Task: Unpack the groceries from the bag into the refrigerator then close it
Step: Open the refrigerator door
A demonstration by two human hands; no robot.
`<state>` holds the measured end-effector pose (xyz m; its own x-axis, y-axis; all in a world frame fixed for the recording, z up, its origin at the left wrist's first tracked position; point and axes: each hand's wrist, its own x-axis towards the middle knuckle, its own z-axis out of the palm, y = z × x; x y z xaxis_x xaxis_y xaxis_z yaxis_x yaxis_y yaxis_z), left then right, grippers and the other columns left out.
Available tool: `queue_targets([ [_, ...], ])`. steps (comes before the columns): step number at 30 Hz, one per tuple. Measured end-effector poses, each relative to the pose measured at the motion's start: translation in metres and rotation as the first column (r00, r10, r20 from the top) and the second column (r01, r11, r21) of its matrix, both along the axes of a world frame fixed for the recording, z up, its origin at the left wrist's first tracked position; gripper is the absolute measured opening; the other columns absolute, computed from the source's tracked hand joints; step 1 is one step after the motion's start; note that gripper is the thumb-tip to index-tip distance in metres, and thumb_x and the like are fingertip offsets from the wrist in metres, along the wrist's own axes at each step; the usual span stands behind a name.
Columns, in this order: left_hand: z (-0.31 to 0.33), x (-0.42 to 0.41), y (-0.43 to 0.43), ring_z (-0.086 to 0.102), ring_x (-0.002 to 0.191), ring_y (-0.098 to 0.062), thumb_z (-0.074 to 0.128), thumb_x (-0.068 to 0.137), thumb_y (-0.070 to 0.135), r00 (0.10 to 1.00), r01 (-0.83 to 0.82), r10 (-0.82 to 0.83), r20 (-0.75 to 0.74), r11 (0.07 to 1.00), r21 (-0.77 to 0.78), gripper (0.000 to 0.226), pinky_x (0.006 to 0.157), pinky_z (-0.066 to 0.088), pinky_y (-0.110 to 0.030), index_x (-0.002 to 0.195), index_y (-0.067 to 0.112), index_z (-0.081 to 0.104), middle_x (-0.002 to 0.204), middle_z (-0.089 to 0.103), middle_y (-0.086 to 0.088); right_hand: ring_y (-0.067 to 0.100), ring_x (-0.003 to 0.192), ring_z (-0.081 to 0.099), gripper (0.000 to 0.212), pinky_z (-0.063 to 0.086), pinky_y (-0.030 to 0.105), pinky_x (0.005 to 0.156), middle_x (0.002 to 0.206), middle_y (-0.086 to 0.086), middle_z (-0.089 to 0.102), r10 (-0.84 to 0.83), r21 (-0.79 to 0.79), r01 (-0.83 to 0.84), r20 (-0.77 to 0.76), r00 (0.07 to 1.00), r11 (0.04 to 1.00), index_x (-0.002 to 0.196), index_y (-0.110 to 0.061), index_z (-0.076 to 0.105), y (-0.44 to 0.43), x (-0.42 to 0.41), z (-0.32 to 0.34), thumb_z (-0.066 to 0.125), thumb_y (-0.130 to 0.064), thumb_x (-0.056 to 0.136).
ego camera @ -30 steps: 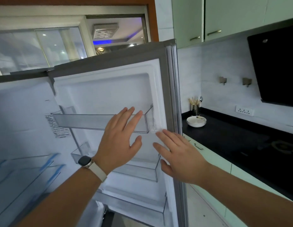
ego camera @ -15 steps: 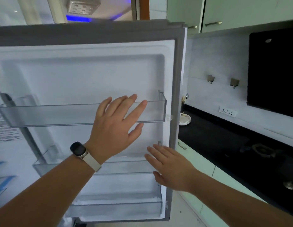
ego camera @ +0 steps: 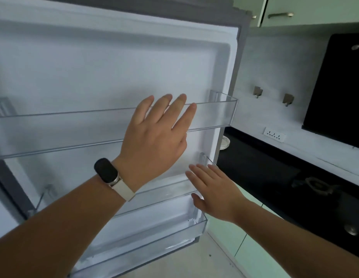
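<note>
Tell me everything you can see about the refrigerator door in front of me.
The refrigerator door stands open, its inner side facing the camera: a white moulded plastic liner with a grey outer edge. Three clear plastic bins cross it, top bin, middle bin and bottom bin, all apparently empty. The left hand, fingers straight, lies over the top bin's front; the right hand, fingers straight, reaches the middle bin's right end.
</note>
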<state>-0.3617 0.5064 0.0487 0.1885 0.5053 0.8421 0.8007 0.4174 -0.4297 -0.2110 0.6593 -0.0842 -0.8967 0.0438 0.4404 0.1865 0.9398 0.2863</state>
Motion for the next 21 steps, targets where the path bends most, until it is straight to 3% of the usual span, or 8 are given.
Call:
queue_targets([
  [7, 0.002, -0.027, 0.014, 0.058, 0.121, -0.033, 0.046, 0.094, 0.019, 1.000, -0.017, 0.017, -0.007, 0.999, -0.033, 0.041, 0.102, 0.038, -0.046, 0.130, 0.009, 0.061, 0.140, 0.057, -0.014, 0.029, 0.132, 0.048, 0.050, 0.032, 0.045, 0.112, 0.141, 0.011, 0.053, -0.039, -0.076, 0.040, 0.015, 0.999, 0.996, 0.137, -0.012, 0.049, 0.021, -0.037, -0.001, 0.050, -0.037, 0.093],
  [15, 0.002, -0.038, 0.027, 0.054, 0.127, -0.035, 0.046, 0.094, 0.025, 0.998, -0.042, 0.047, 0.048, 0.995, -0.096, 0.041, 0.106, 0.034, -0.049, 0.126, 0.008, 0.064, 0.142, 0.055, -0.018, 0.031, 0.132, 0.047, 0.050, 0.035, 0.049, 0.112, 0.142, 0.012, 0.052, -0.051, -0.100, 0.063, 0.114, 0.992, 0.993, 0.136, -0.013, 0.049, 0.038, -0.061, 0.007, 0.054, -0.037, 0.093],
  [21, 0.001, -0.028, 0.045, 0.052, 0.130, -0.034, 0.052, 0.091, 0.025, 0.985, 0.130, -0.114, 0.130, 0.983, -0.129, 0.036, 0.112, 0.029, -0.053, 0.118, 0.008, 0.068, 0.138, 0.058, -0.017, 0.026, 0.146, 0.023, 0.063, 0.021, 0.046, 0.119, 0.159, 0.007, 0.028, -0.069, -0.150, 0.102, 0.208, 0.976, 0.983, 0.152, -0.021, 0.025, 0.049, -0.055, 0.023, 0.039, -0.048, 0.097],
])
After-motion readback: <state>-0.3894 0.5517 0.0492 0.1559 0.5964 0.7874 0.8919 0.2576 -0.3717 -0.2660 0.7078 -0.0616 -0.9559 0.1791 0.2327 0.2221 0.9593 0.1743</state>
